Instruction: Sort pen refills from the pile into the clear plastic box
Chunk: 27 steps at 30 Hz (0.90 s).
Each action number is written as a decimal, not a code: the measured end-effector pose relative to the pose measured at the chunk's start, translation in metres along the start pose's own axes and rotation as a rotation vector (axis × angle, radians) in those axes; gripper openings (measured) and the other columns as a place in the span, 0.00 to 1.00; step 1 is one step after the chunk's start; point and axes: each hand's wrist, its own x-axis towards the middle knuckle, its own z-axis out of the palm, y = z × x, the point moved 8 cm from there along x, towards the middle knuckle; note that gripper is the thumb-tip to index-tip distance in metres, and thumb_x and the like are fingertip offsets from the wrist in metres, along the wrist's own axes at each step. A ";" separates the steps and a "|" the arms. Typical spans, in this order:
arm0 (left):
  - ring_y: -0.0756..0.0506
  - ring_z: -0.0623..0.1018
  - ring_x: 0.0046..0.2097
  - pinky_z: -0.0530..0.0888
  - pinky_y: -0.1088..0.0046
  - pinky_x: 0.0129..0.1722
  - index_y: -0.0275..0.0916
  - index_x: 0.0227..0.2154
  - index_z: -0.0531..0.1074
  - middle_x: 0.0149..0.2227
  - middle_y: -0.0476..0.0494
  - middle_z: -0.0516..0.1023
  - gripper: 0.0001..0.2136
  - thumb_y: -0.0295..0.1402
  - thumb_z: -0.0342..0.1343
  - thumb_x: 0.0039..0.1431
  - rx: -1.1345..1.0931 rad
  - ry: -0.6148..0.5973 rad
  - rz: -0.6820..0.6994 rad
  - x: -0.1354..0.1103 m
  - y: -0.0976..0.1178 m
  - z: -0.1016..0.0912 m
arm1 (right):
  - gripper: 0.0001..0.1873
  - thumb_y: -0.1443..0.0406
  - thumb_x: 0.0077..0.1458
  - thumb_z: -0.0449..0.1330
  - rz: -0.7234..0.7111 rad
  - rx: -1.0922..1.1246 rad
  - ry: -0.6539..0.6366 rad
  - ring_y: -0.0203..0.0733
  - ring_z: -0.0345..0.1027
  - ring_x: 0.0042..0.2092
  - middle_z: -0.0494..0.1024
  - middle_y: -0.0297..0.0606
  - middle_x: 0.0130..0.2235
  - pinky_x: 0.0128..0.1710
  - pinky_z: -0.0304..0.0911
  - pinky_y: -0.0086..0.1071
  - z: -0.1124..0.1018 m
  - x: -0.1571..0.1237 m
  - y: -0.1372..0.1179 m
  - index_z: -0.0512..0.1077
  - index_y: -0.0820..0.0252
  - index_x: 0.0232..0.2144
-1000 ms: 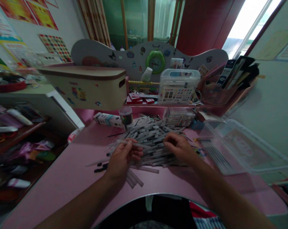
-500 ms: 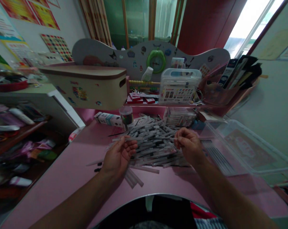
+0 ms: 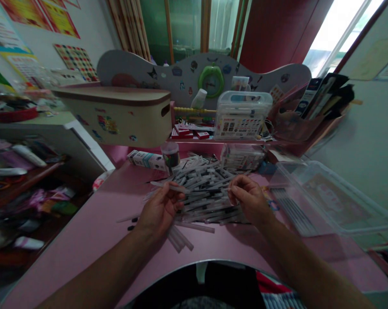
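My left hand (image 3: 160,210) pinches a frosted pen barrel (image 3: 178,189) between thumb and fingers, level above the table. Closed fingertips of my right hand (image 3: 250,197) hold the end of a thin dark pen refill (image 3: 213,190), pointing left in line with the barrel. The refill's left end lies near the barrel's right opening; I cannot tell whether it is inside. Below and behind both hands spreads a heap of pens (image 3: 207,176). Several loose barrels (image 3: 180,238) lie by my left wrist, with two small black caps (image 3: 132,224) to their left.
A clear plastic box (image 3: 338,197) with a row of grey pens (image 3: 293,210) stands on the right of the pink table (image 3: 94,240). Behind the heap are a round jar (image 3: 170,156), a long carton (image 3: 147,160) and a clear case (image 3: 242,156). A lidded bin (image 3: 123,120) sits at back left.
My right hand has moved slightly left, bringing the refill closer to the barrel. My left hand stays nearly in place, with its fingers curled a little more.
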 end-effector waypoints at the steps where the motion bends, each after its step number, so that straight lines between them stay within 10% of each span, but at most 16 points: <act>1: 0.49 0.81 0.28 0.78 0.79 0.24 0.33 0.32 0.74 0.28 0.42 0.80 0.11 0.27 0.47 0.67 -0.011 0.014 0.005 0.000 0.001 -0.001 | 0.09 0.62 0.53 0.63 -0.017 -0.022 0.009 0.30 0.60 0.22 0.70 0.29 0.23 0.22 0.56 0.24 0.002 -0.001 -0.002 0.68 0.59 0.27; 15: 0.46 0.83 0.30 0.81 0.76 0.27 0.32 0.34 0.74 0.30 0.37 0.82 0.05 0.24 0.53 0.64 0.116 -0.225 -0.332 -0.022 -0.030 0.020 | 0.08 0.66 0.51 0.66 -0.185 -0.570 -0.272 0.32 0.59 0.27 0.67 0.29 0.26 0.27 0.54 0.26 0.056 -0.019 -0.003 0.69 0.59 0.29; 27: 0.48 0.83 0.28 0.80 0.79 0.26 0.32 0.33 0.73 0.29 0.38 0.81 0.11 0.24 0.46 0.67 -0.077 -0.021 -0.214 -0.003 -0.011 0.006 | 0.04 0.64 0.53 0.66 -0.505 -1.369 -0.395 0.43 0.60 0.38 0.71 0.40 0.35 0.36 0.54 0.34 0.076 -0.028 0.016 0.76 0.59 0.31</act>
